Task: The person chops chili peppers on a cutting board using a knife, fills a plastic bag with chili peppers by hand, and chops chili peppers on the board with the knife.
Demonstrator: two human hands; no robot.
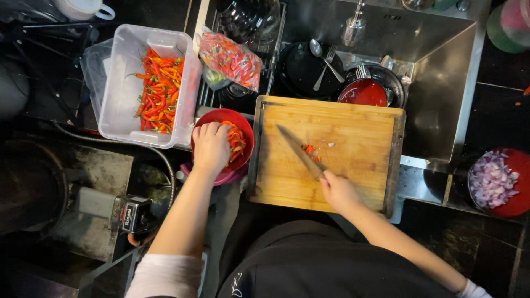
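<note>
— Dark apron cloth fills the view closest to us, just below the wooden cutting board. What are the hands doing?

— Her right hand sits at the board's near edge, fingers wrapped tight round the handle of a knife. The blade lies angled across the board, its edge beside a small heap of chopped chilli near the board's middle.

— And the other?

— Just left of the board, the left hand rests in a red bowl, fingers curled over cut chillies; whether it pinches any I cannot tell.

— Why is the bowl there?

— Probably to keep it within reach. Further left of the board stands a clear tub of whole chillies; well right of it, a red bowl of chopped shallots.
</note>
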